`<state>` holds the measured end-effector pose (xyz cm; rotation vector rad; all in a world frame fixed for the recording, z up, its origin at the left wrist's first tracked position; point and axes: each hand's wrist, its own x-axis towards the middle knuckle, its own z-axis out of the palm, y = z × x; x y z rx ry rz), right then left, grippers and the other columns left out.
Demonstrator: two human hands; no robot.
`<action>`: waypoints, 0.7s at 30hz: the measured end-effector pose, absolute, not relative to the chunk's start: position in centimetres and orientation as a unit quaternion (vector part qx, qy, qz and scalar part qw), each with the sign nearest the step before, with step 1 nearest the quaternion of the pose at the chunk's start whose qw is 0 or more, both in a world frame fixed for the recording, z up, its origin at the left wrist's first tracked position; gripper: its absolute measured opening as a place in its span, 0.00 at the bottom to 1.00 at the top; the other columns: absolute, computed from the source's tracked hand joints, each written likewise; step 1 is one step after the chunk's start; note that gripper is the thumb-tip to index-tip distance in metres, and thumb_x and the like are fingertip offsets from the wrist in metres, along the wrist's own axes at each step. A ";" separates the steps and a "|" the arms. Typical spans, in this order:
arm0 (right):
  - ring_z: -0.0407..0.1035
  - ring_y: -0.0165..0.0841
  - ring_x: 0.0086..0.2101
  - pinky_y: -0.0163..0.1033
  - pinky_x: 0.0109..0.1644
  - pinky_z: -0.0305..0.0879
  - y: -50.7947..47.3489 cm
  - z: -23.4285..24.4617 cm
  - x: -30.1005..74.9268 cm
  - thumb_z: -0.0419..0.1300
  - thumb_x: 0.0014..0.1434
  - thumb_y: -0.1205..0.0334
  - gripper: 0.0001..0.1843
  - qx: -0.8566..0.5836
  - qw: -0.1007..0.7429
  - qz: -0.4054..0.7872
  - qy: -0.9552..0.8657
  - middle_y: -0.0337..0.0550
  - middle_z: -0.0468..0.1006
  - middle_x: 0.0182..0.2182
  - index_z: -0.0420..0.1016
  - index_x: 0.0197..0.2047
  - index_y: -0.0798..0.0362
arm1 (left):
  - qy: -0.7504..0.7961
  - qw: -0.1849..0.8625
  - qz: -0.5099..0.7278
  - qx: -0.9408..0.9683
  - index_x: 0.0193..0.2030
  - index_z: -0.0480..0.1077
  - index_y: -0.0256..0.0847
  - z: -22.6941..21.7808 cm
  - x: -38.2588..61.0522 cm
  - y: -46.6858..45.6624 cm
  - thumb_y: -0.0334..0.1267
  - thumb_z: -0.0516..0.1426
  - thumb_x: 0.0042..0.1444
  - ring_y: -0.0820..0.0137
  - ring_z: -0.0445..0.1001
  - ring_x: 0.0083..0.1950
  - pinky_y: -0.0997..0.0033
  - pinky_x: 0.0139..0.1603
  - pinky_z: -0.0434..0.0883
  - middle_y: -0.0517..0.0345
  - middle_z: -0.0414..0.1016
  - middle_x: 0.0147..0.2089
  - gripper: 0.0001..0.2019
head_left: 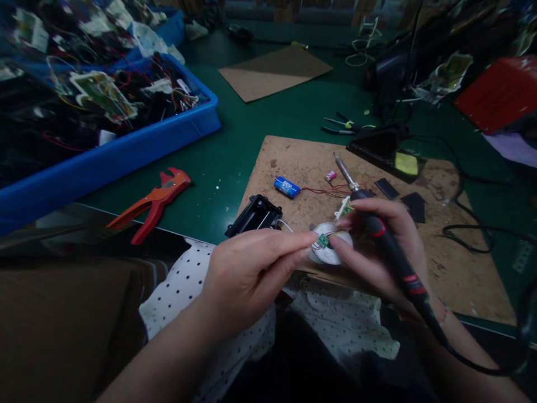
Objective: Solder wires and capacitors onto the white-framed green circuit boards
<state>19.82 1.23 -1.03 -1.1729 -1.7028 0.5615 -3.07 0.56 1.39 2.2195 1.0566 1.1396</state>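
Between thumb and index finger, my left hand (pixel 255 268) pinches a small green circuit board (pixel 323 240) by its edge. My right hand (pixel 390 240) carries a soldering iron (pixel 375 226) with a black handle and red rings, its metal tip pointing up and away. The right fingertips also touch thin wires at the little board. Beneath the board lies a round whitish spool (pixel 328 258), partly covered by my fingers. A blue cylindrical battery (pixel 287 187) with red and black wires rests beyond my hands, near a small pink cylinder (pixel 331 176). An open black plastic case (pixel 257 215) sits left of them.
A brown board (pixel 461 280) lies on the green table (pixel 201 190). Orange-red cutters (pixel 155 204) are at left, beside a blue bin (pixel 168 134) full of electronic parts. A soldering stand with a yellow sponge (pixel 406 163), pliers (pixel 342 127) and a red box (pixel 499 92) stand to the right.
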 end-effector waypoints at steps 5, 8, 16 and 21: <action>0.76 0.34 0.38 0.44 0.45 0.78 1.2 -1.2 19.9 0.71 0.51 0.68 0.31 -0.476 0.484 0.251 -0.690 0.40 0.78 0.39 0.69 0.57 0.43 | 0.344 0.172 0.423 0.820 0.49 0.75 0.42 1.4 -2.6 0.3 0.27 0.62 0.59 0.70 0.81 0.45 0.70 0.46 0.75 0.57 0.83 0.47 0.12; 0.76 0.33 0.38 0.41 0.44 0.78 1.3 -1.1 19.8 0.71 0.51 0.69 0.30 -0.473 0.486 0.252 -0.691 0.40 0.77 0.40 0.70 0.56 0.44 | 0.343 0.192 0.388 0.834 0.48 0.75 0.42 1.4 -2.2 0.3 0.26 0.60 0.60 0.69 0.80 0.47 0.69 0.48 0.74 0.55 0.82 0.49 0.11; 0.76 0.34 0.39 0.43 0.46 0.77 1.2 -1.2 19.9 0.70 0.51 0.68 0.31 -0.470 0.484 0.259 -0.691 0.40 0.77 0.40 0.69 0.57 0.44 | 0.408 0.213 0.345 0.818 0.40 0.76 0.42 1.1 -1.1 0.3 0.29 0.59 0.62 0.72 0.79 0.38 0.70 0.42 0.72 0.61 0.82 0.38 0.05; 0.76 0.33 0.39 0.43 0.47 0.77 1.2 -1.3 19.8 0.70 0.51 0.69 0.31 -0.469 0.489 0.273 -0.683 0.40 0.77 0.41 0.69 0.57 0.44 | 0.440 0.257 0.345 0.788 0.38 0.78 0.41 1.0 -0.9 0.7 0.31 0.60 0.61 0.74 0.73 0.30 0.72 0.32 0.68 0.60 0.79 0.32 0.04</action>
